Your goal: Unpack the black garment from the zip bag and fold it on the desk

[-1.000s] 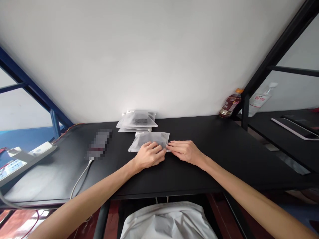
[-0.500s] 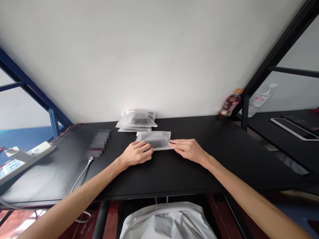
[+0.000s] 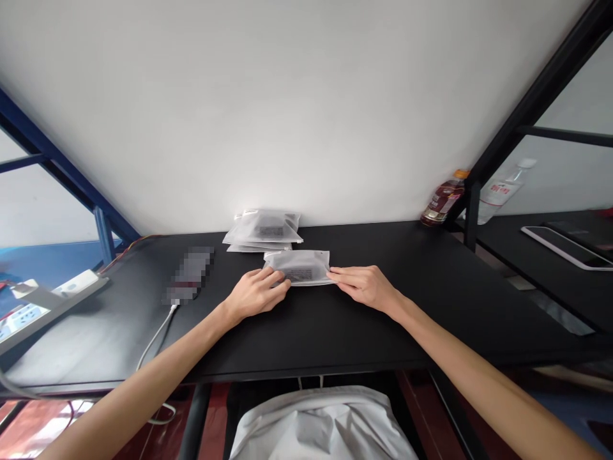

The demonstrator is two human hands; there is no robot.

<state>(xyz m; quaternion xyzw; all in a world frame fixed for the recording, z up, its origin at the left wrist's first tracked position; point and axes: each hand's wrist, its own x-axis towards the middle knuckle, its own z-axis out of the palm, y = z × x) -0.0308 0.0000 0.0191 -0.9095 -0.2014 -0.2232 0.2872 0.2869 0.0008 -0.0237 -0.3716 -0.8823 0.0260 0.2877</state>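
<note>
A frosted zip bag (image 3: 306,263) with dark contents and small dark print lies on the black table, one long edge toward me. My right hand (image 3: 366,287) pinches its right end between thumb and fingers. At the left end, my left hand (image 3: 258,292) is closed on the near corner, its fingers curled over the plastic. Just behind, close to the wall, sits a stack of similar frosted zip bags (image 3: 268,225).
Left on the table (image 3: 306,345) is a pixelated phone-like object (image 3: 191,275) with a white cable (image 3: 156,329). A power strip (image 3: 52,303) lies farther left. A dark drink bottle (image 3: 443,201) leans by the right frame, with a clear bottle (image 3: 502,191) beyond it.
My left hand has shifted slightly left along the near edge of the bag. The right hand keeps its pinch on the right end, and the stack has not moved.
</note>
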